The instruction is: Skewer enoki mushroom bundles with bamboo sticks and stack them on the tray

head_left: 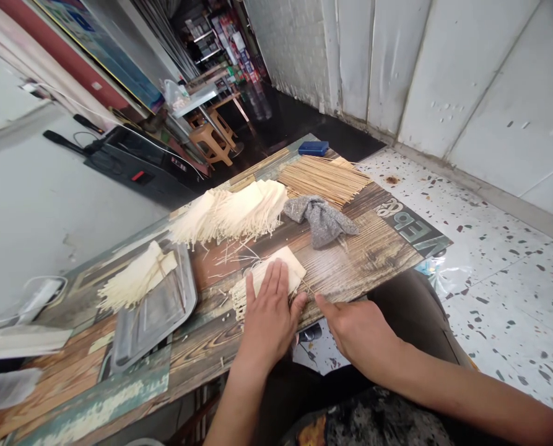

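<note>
My left hand (272, 300) lies flat with its fingers stretched out, pressing a pale bunch of enoki mushrooms (291, 260) onto the table. My right hand (357, 331) is closed at the table's front edge, pinching a thin bamboo skewer (309, 288) whose far end meets the near side of that bunch. How deep the skewer sits is hidden by my left hand. Loose mushroom stems (232, 257) lie just beyond. Further back is a large pile of enoki mushrooms (239, 210). On the left, a grey tray (153, 331) carries another bunch with skewers (139, 275).
Many bamboo skewers (322, 178) lie at the far end of the wood-patterned table (373, 241), near a blue box (313, 148). A grey cloth (322, 222) is crumpled in front of them. A plastic bottle (13, 389) is at the left edge.
</note>
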